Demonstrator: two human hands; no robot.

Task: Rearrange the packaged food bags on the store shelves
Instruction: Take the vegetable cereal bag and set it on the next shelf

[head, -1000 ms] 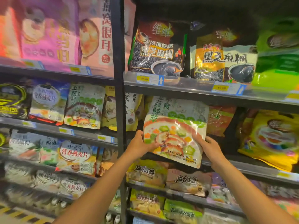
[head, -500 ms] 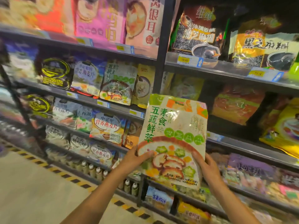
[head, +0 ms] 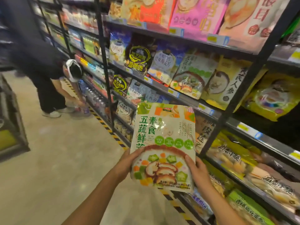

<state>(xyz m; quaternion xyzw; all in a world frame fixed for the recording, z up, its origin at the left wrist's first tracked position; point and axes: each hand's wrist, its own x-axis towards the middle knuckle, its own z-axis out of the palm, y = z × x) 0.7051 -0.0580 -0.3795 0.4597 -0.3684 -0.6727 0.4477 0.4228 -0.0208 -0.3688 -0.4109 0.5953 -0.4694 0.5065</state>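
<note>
Gripping the bag (head: 164, 143) at its lower edge, left hand (head: 129, 161) on one side, right hand (head: 197, 172) on the other, apart. Holding it upright in front of the shelves (head: 188, 99), touching none. Looks mid-job: one bag in transit, not yet placed. Probably belongs by the twin bag (head: 193, 73) higher up.

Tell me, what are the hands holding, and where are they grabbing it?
A green-and-white food bag, gripped near its bottom: left hand on the left edge, right hand on the right edge.
</note>
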